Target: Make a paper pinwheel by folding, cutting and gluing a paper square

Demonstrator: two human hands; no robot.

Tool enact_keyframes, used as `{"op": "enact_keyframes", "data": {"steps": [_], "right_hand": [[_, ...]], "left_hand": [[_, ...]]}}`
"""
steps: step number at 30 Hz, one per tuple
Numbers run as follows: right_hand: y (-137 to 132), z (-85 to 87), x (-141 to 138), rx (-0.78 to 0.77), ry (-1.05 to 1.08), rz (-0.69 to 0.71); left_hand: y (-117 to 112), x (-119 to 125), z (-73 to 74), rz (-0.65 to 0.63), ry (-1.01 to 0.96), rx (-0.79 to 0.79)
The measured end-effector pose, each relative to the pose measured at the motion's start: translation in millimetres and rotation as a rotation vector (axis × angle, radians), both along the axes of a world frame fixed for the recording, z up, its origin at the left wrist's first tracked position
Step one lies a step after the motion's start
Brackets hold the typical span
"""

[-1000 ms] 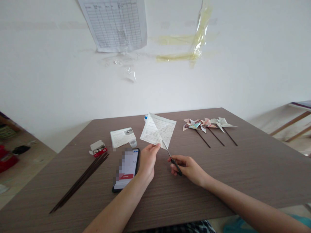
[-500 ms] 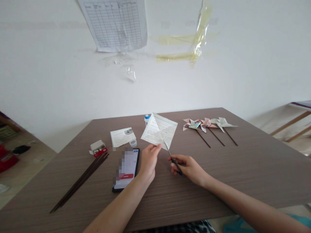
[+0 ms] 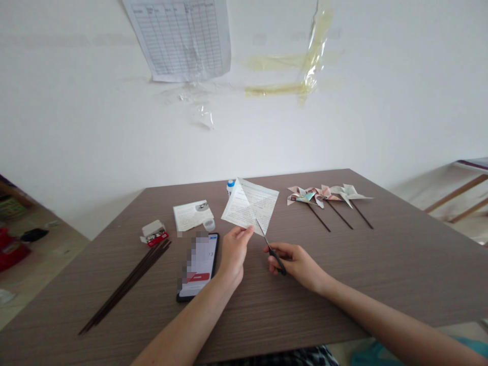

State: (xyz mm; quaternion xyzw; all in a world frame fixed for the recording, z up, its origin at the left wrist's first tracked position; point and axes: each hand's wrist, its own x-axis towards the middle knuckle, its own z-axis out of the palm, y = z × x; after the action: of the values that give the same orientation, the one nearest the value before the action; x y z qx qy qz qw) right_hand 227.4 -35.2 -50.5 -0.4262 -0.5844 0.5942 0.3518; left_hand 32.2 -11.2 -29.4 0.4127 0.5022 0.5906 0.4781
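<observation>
My left hand (image 3: pixel 233 250) pinches the near corner of a square printed paper sheet (image 3: pixel 249 205) and holds it up above the table. My right hand (image 3: pixel 295 264) grips black-handled scissors (image 3: pixel 270 247), whose blades point up into the sheet's lower edge beside my left fingers. A phone (image 3: pixel 199 265) with a lit screen lies just left of my left wrist.
Three paper pinwheels on dark sticks (image 3: pixel 328 198) lie at the right. A bundle of dark sticks (image 3: pixel 127 284), a small red and white box (image 3: pixel 153 233), a booklet (image 3: pixel 191 214), a small cap (image 3: pixel 208 224) and a glue bottle (image 3: pixel 230 186) sit on the wooden table (image 3: pixel 381 264).
The sheet has turned and shifted slightly right in my left hand, and the scissors' blades have gone a little further along its lower edge. Nothing else has moved.
</observation>
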Motion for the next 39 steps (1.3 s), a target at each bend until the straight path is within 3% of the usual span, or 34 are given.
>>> {"op": "enact_keyframes", "data": {"steps": [39], "right_hand": [[-0.5,3.0,-1.0,0.016,-0.019,-0.029]], "left_hand": [[1.4,0.1,-11.7,-0.011,0.048,0.009]]}}
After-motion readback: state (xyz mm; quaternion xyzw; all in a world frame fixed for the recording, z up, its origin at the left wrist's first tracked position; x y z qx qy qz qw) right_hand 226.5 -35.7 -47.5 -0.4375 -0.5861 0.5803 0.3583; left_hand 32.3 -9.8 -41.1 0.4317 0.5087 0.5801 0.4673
